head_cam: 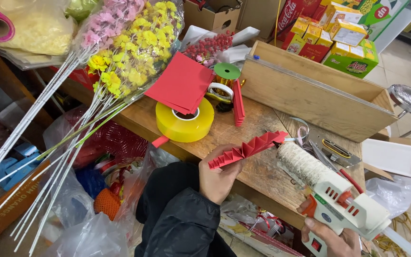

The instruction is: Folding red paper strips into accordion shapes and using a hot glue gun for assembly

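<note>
My left hand pinches a strip of red paper folded like an accordion and holds it over the wooden tabletop. My right hand grips the handle of a white glue gun with an orange trigger. Its crusted nozzle touches the far end of the folded strip. Beyond lie a stack of red paper squares, another folded red strip and a big roll of yellow tape.
Artificial yellow and pink flower stems lean at the left. A wooden box stands at the back right, a green ribbon spool and red berry sprigs behind the squares. Scissors, a white tray and plastic bags crowd the edges.
</note>
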